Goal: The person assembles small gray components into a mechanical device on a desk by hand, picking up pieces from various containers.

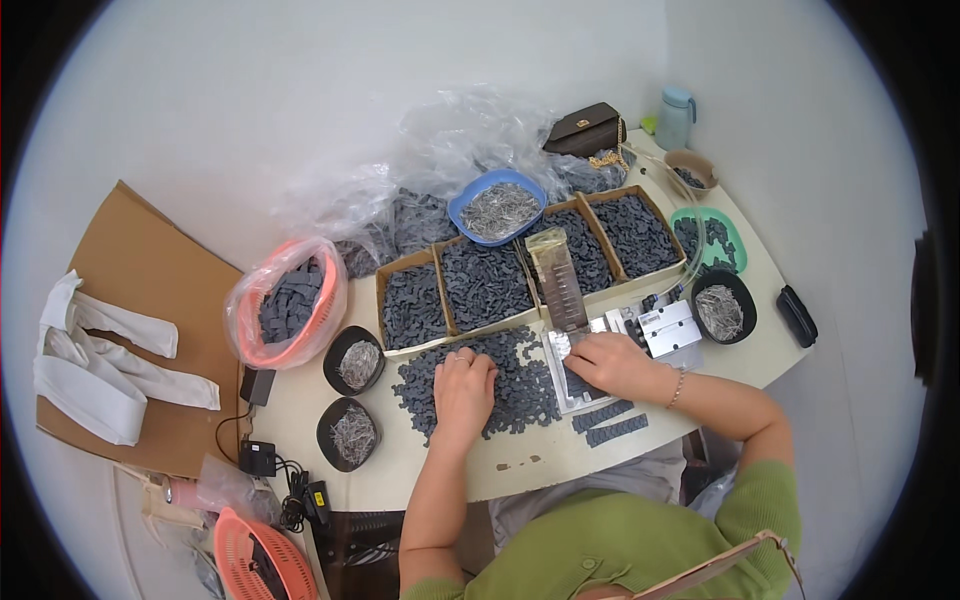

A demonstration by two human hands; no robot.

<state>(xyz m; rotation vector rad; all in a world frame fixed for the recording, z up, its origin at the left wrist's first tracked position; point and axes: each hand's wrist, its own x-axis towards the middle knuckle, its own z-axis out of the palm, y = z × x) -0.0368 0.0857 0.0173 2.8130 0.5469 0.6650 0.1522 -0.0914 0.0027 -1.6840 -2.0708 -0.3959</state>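
My left hand rests on a loose pile of small dark grey pieces spread on the tabletop. Its fingers are curled and pressed together, and what they pinch is hidden. My right hand is closed over a light metal fixture, its fingertips bent down; I cannot make out what they hold. Just beyond that hand, a clear tube-like holder leans up from the fixture. By the table's near edge, two joined strips of dark grey pieces lie beside the fixture.
Divided cardboard trays full of grey pieces stand behind. A blue bowl of metal pins sits on them. Black bowls of pins flank the work, with a pink basket at left and a green tray at right.
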